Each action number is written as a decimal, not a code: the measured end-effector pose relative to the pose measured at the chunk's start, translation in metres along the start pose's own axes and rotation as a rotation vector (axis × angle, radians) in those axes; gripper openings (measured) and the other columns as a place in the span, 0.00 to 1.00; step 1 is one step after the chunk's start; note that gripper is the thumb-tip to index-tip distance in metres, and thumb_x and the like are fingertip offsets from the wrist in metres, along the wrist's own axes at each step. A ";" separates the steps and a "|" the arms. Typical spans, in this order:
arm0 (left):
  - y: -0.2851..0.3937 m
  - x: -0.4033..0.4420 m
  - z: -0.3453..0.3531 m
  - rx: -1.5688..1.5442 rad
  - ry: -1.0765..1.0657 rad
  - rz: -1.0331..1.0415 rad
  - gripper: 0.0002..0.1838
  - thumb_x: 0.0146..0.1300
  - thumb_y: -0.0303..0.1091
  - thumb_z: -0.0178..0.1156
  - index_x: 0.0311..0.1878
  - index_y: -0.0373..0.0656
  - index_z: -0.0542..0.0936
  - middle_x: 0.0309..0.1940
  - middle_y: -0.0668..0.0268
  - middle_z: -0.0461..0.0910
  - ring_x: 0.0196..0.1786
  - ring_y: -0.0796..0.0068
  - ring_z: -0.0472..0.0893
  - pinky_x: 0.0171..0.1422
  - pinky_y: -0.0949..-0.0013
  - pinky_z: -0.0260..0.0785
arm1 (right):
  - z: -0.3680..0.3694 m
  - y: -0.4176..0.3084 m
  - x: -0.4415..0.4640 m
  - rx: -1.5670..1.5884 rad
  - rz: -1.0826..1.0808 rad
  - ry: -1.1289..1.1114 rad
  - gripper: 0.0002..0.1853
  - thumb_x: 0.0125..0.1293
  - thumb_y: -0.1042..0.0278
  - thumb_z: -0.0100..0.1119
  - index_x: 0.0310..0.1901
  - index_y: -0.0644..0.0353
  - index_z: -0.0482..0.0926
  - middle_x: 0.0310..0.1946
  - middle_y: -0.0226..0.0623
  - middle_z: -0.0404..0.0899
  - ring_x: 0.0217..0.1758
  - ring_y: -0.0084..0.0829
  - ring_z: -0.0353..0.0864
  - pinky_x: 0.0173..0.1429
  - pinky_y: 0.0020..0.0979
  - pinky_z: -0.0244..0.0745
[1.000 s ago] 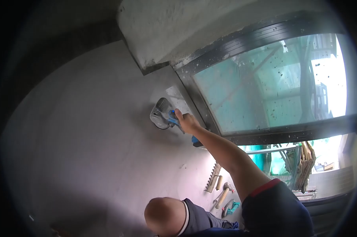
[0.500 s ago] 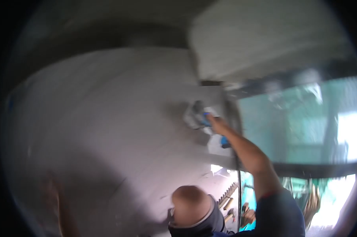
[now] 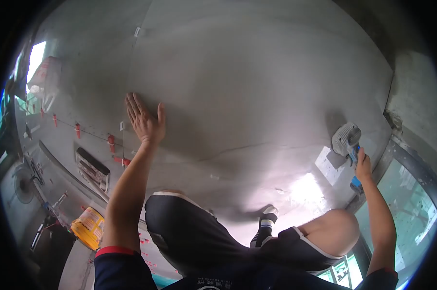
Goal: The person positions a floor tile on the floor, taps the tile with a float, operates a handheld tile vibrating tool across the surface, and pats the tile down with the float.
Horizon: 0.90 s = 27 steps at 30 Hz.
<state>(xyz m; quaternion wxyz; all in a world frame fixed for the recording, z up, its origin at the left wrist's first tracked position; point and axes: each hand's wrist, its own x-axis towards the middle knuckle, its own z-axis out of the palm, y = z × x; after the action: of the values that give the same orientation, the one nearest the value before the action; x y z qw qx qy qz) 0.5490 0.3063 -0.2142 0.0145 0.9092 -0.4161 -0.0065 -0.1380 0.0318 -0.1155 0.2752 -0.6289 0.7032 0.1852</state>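
Observation:
My left hand (image 3: 145,121) lies flat on a large grey tile (image 3: 238,96), fingers stretched out. At the right, my right hand (image 3: 363,166) is wrapped round the blue handle of a cordless tile vibrator (image 3: 345,139). Its grey ribbed head rests against or just over the tile surface; the contact side is hidden. A pale rectangular patch (image 3: 329,166) shows beside the tool, and I cannot tell whether it is a sheet or a reflection.
Red levelling wedges (image 3: 111,143) line a joint at the left, with white clips (image 3: 122,126) nearby. A dark-edged float-like tool (image 3: 93,169) lies below them. A yellow bucket (image 3: 89,227) stands lower left. Glass panels (image 3: 407,198) border the right side.
The view has swung, bringing the wedges, bucket and both legs into sight. My left hand, blurred at the lower left before, now shows flat on the tile. The tile vibrator stays in my right hand.

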 end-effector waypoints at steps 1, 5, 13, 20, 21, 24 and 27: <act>0.000 -0.001 0.000 -0.012 0.004 0.000 0.52 0.70 0.66 0.47 0.78 0.28 0.48 0.80 0.44 0.46 0.83 0.49 0.43 0.85 0.54 0.35 | 0.003 -0.007 -0.002 -0.008 -0.004 0.015 0.46 0.76 0.32 0.30 0.45 0.78 0.81 0.42 0.69 0.81 0.53 0.67 0.78 0.57 0.50 0.71; 0.002 -0.001 -0.001 -0.031 0.019 -0.002 0.53 0.69 0.68 0.47 0.77 0.27 0.50 0.79 0.42 0.49 0.83 0.47 0.45 0.85 0.52 0.38 | 0.007 -0.063 -0.021 -0.027 -0.089 0.077 0.45 0.77 0.33 0.31 0.44 0.79 0.81 0.41 0.69 0.81 0.51 0.67 0.78 0.54 0.51 0.72; 0.017 -0.051 -0.005 -0.102 0.003 0.089 0.51 0.69 0.64 0.49 0.78 0.28 0.48 0.79 0.40 0.46 0.82 0.42 0.45 0.83 0.48 0.40 | 0.026 -0.119 -0.034 -0.139 -0.139 0.009 0.44 0.77 0.33 0.27 0.40 0.70 0.83 0.38 0.65 0.82 0.51 0.66 0.78 0.56 0.53 0.72; 0.036 -0.083 -0.010 -0.121 -0.053 0.048 0.52 0.68 0.58 0.53 0.79 0.30 0.42 0.80 0.42 0.43 0.83 0.42 0.41 0.84 0.46 0.37 | 0.044 -0.163 -0.061 -0.177 -0.170 -0.026 0.41 0.75 0.31 0.29 0.40 0.62 0.84 0.39 0.60 0.83 0.50 0.65 0.79 0.55 0.54 0.73; 0.036 -0.084 -0.009 -0.128 -0.052 0.044 0.51 0.69 0.58 0.52 0.79 0.30 0.43 0.80 0.41 0.43 0.83 0.42 0.42 0.84 0.47 0.37 | 0.046 -0.171 -0.063 -0.194 -0.194 -0.046 0.40 0.75 0.31 0.29 0.41 0.61 0.85 0.38 0.59 0.84 0.49 0.64 0.79 0.55 0.54 0.73; 0.033 -0.082 -0.010 -0.136 -0.060 0.029 0.49 0.70 0.58 0.50 0.79 0.30 0.45 0.80 0.42 0.45 0.83 0.42 0.43 0.84 0.48 0.38 | 0.053 -0.194 -0.074 -0.241 -0.251 -0.090 0.39 0.75 0.32 0.31 0.41 0.58 0.85 0.37 0.56 0.84 0.47 0.63 0.81 0.54 0.54 0.74; 0.032 -0.084 -0.014 -0.133 -0.100 0.013 0.49 0.69 0.57 0.51 0.79 0.30 0.44 0.80 0.42 0.43 0.83 0.42 0.42 0.84 0.48 0.37 | 0.057 -0.215 -0.089 -0.258 -0.297 -0.115 0.37 0.76 0.33 0.33 0.38 0.59 0.85 0.33 0.54 0.85 0.44 0.60 0.83 0.51 0.52 0.76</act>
<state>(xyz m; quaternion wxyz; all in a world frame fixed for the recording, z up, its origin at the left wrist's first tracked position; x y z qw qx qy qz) 0.4705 0.3491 -0.1992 0.0543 0.9020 -0.4209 -0.0793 0.0883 0.1058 -0.0864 0.2565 -0.7442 0.5563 0.2665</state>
